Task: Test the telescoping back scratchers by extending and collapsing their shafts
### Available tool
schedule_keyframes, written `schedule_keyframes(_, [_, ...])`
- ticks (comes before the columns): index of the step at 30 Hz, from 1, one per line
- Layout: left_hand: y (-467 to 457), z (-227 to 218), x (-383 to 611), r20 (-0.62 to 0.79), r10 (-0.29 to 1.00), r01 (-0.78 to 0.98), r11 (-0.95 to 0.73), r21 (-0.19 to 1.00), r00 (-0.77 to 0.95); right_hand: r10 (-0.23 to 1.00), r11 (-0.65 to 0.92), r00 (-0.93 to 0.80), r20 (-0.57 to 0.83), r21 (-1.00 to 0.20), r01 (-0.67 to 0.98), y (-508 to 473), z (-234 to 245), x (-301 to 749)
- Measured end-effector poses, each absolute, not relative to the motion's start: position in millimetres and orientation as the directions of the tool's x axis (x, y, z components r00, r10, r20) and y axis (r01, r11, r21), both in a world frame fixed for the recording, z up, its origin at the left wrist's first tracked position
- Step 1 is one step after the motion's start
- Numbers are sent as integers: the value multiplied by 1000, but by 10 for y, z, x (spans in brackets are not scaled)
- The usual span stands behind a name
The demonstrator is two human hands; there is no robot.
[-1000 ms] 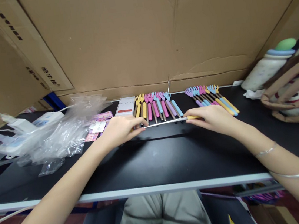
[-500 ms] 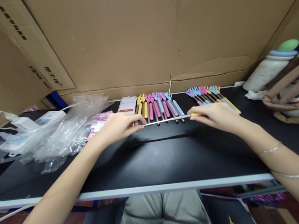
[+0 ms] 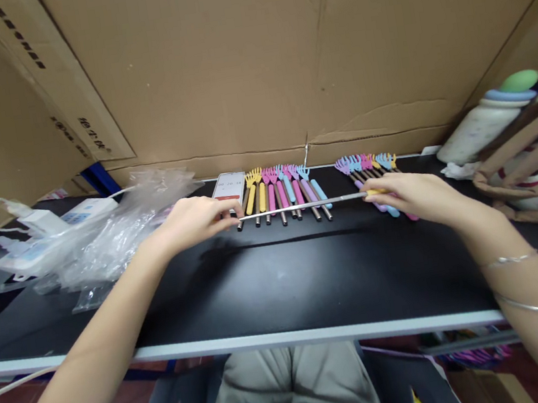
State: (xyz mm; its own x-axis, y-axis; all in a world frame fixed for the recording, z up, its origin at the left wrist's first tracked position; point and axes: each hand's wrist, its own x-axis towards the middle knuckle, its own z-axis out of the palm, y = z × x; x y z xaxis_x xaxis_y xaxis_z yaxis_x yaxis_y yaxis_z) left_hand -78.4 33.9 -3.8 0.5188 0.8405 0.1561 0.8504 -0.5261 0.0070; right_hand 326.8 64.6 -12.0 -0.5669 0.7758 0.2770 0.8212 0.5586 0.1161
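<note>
A telescopic rod (image 3: pixel 300 207) of shiny metal stretches level above the black table (image 3: pixel 281 280), pulled out long between my two hands. My left hand (image 3: pixel 193 219) is closed on its left end. My right hand (image 3: pixel 412 197) is closed on its yellow handle end. Behind the rod lies a row of several small rake-headed sticks (image 3: pixel 280 193) with yellow, pink, blue and purple handles. A second, smaller group of the same sticks (image 3: pixel 369 166) lies under and behind my right hand.
A phone (image 3: pixel 229 187) lies by the left row. Crumpled clear plastic bags (image 3: pixel 97 237) and a white charger with cable (image 3: pixel 39 222) sit at the left. A bottle (image 3: pixel 484 119) and a patterned bag (image 3: pixel 535 155) stand at the right. Cardboard (image 3: pixel 247 56) walls the back.
My hands have moved apart, the right one to the right, and the rod between them has grown longer.
</note>
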Motion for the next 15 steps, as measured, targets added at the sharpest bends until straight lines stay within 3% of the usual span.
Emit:
schedule_keyframes(3, [352, -9, -819, 131, 861, 868, -497, 1, 492, 807, 555, -549, 219, 38, 831, 692, -70, 3403])
schedule_keyframes(7, [342, 19, -808, 116, 857, 863, -506, 2, 502, 856, 515, -517, 14, -112, 850, 695, 23, 3480])
schedule_keyframes(12, [307, 73, -817, 86, 853, 856, -517, 10, 514, 827, 492, -549, -120, -318, 810, 653, 125, 3566])
schedule_keyframes(13, [303, 84, -828, 79, 855, 857, -515, 18, 512, 820, 492, -558, -126, -343, 800, 652, 132, 3590])
schedule_keyframes(15, [302, 101, -860, 62, 857, 857, -514, 39, 511, 880, 472, -461, 114, -310, 825, 666, 133, 3645])
